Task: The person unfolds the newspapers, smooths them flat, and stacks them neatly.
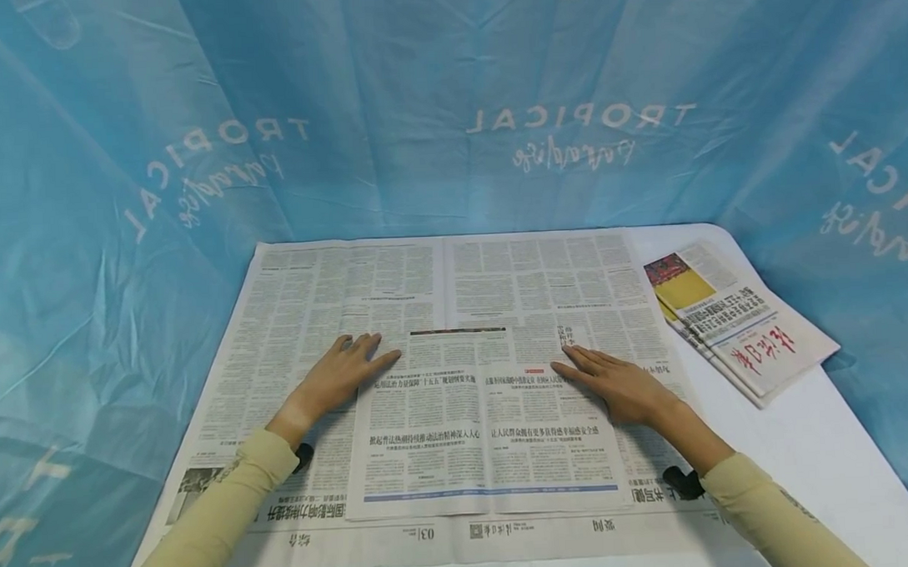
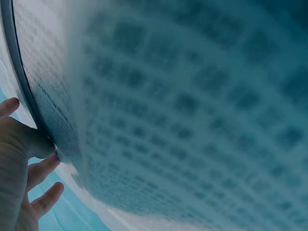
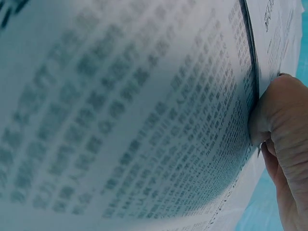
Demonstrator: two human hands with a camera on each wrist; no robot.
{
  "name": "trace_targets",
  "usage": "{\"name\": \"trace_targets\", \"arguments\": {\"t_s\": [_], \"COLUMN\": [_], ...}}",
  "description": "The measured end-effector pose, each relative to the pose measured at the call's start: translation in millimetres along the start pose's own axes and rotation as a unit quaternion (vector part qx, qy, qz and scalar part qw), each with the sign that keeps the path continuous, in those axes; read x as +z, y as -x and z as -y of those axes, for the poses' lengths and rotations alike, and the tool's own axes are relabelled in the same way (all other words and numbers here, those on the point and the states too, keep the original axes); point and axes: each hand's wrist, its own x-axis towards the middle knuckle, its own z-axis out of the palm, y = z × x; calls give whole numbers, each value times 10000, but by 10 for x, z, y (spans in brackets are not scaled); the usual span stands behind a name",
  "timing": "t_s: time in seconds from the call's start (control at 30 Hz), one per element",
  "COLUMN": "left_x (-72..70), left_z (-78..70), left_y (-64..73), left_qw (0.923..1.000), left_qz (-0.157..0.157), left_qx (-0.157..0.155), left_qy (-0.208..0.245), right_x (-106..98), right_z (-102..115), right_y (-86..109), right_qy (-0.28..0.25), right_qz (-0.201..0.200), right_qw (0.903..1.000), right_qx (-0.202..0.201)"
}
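Observation:
A smaller newspaper (image 1: 423, 460) with a centre crease lies on a large spread newspaper (image 1: 304, 280). Near its upper left corner, my left hand (image 1: 337, 383) rests palm down with its fingers apart and the thumb reaching in toward the smaller newspaper. On the opposite side, my right hand (image 1: 626, 386) lies across the upper right part, fingers pointing inward. In the left wrist view the thumb (image 2: 38, 144) touches a paper edge beside blurred print. The right wrist view shows the right thumb (image 3: 262, 122) at a paper edge, most other fingers hidden behind it.
Folded newspapers (image 1: 748, 332) with red lettering and a yellow picture overlap on the right of the white table (image 1: 827, 437). A blue curtain (image 1: 432, 84) with white writing hangs behind the table and at both sides.

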Motion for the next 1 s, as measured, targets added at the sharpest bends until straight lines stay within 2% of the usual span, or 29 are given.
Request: {"name": "trace_targets", "arguments": {"t_s": [0.2, 0.37, 0.5, 0.57, 0.7, 0.8, 0.87, 1.0], "left_x": [7, -8, -31, -39, -54, -59, -59, -63], "left_z": [18, 42, 55, 49, 21, 3, -6, -17], "left_y": [25, 35, 51, 76, 194, 248, 216, 31], "left_qw": [10000, 9998, 9996, 9994, 9973, 9947, 9933, 9891], "left_qz": [6, -94, 27, 101, 227, 298, 366, 507], "left_qx": [-18, 93, 121, 62, -266, -459, -491, -530], "left_qy": [-6, 134, 245, 334, 646, 874, 981, 1276], "right_x": [15, 11, 0, -4, -2, -5, -6, 25], "right_z": [8, 9, 13, 18, 14, -4, -22, -65], "right_y": [8, 13, -1, -26, -131, -184, -166, -33], "right_qy": [-72, -35, -44, -56, -39, 14, 11, -17], "right_qz": [13, -90, -131, -180, -360, -340, -278, -225], "right_qw": [10000, 10000, 9999, 9998, 9984, 9980, 9985, 9993], "right_qx": [62, 21, -23, -100, -436, -540, -482, -299]}}
